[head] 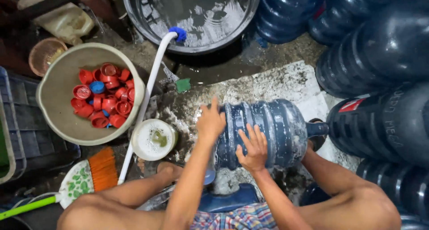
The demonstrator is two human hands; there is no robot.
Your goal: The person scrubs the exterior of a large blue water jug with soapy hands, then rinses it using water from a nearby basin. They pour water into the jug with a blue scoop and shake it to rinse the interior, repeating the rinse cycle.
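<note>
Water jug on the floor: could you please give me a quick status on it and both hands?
Left hand flat on the blue water jug, right hand on its side. Jug lying down, soapy, neck pointing right. White hose and soapy bowl just left.

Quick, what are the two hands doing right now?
Left hand: open, pressed on the base end of the blue water jug.
Right hand: open, fingers spread flat on the jug's side.

Cut off at the top edge — round water tub (196, 31); at the right edge — stacked blue jugs (380, 46). Hidden under the left hand (211, 121): whatever the fingers press against the lying jug (272, 131). Too small to tell — green object in the soapy bowl (153, 139).
</note>
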